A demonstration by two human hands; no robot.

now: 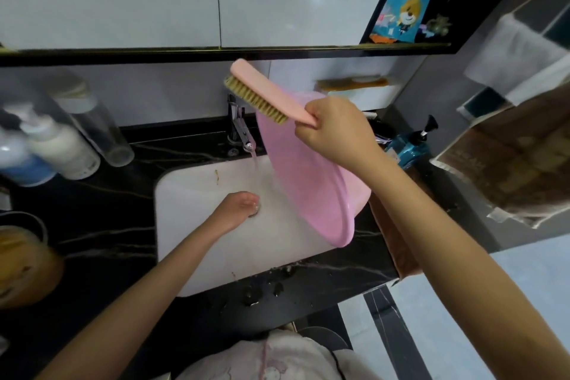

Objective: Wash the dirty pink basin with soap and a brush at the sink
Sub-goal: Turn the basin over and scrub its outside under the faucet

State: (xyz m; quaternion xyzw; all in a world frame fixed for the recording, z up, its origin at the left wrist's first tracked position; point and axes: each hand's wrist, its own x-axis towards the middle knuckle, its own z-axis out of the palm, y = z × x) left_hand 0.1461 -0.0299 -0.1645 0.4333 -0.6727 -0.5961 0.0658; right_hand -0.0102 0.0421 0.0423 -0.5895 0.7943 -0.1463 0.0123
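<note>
Water [255, 160] runs from the tap [239, 126] as a person's right hand [336, 129] grips the pink brush [262, 92] by its handle, bristles down, raised over the pink basin [308, 182], which stands tilted on its rim right beneath that grip at the sink's [185, 225] right side; no suds show on basin or bristles, so soaping and scrubbing appear largely undone. Below and left of the grip, the left hand [237, 207] lies loosely cupped, holding nothing, under the stream by the drain. Bottles [61, 145] crowd the counter far to the grip's left, a pump dispenser [413, 145] sits just to its right, and towels [509, 163] hang beyond
</note>
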